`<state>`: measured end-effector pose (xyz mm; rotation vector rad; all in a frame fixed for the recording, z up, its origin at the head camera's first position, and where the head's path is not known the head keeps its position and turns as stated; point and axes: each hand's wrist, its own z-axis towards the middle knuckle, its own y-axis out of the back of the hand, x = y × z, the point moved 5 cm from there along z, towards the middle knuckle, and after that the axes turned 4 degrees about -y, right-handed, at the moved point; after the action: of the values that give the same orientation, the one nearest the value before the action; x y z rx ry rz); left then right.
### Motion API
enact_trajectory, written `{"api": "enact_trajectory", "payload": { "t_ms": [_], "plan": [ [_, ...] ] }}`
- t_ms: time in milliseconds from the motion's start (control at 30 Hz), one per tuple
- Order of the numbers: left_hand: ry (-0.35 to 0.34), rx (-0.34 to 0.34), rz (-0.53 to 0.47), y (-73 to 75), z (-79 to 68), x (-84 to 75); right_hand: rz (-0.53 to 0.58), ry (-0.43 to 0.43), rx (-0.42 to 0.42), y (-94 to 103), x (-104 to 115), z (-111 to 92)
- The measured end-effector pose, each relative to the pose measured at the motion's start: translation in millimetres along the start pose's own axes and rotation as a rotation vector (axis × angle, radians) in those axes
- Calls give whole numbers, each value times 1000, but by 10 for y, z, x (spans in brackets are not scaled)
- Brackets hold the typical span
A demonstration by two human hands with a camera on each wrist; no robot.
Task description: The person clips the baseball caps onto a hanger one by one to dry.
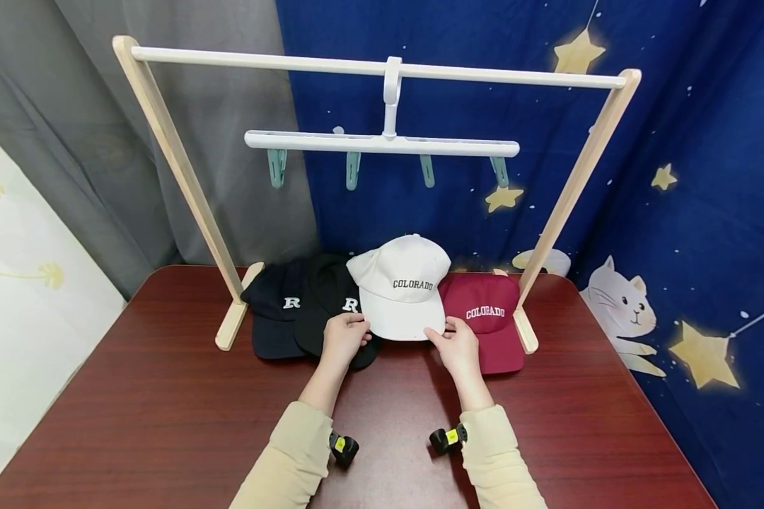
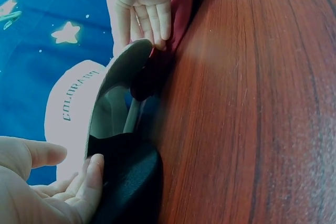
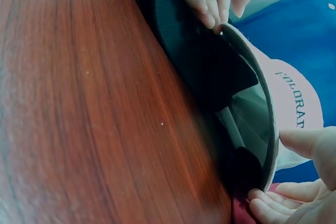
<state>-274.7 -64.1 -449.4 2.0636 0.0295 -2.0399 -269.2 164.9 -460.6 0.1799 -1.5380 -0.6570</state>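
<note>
A white cap (image 1: 402, 283) lettered COLORADO faces me with its brim tilted up, in the middle of a row of caps. At the brim's left edge my left hand (image 1: 345, 341) holds it, fingers beneath and thumb over the upper side. My right hand (image 1: 456, 348) pinches the opposite edge, thumb on top. Both wrist views show the underside of the brim (image 2: 128, 66) and part of the hollow inside. To the left lie a black cap (image 1: 315, 322) and a navy cap (image 1: 274, 346), each with a white R. A dark red COLORADO cap (image 1: 499, 346) lies to the right.
Over the caps stands a wooden rack (image 1: 194, 187) with a white crossbar. From it hangs a white hanger (image 1: 356, 143) with several green clips (image 1: 353, 171). Underneath is a reddish-brown table (image 1: 165, 417). Grey and blue star-patterned curtains (image 1: 694, 177) hang behind.
</note>
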Motion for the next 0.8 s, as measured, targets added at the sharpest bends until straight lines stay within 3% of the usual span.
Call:
{"api": "enact_trajectory", "payload": {
  "t_ms": [267,800],
  "plan": [
    [-10,-16,-58,-6,9,33,1,-33,19,-24,-16,8],
    [-18,-23,-64,14,13,53,21,-101,78,-52,-25,-4]
  ]
}}
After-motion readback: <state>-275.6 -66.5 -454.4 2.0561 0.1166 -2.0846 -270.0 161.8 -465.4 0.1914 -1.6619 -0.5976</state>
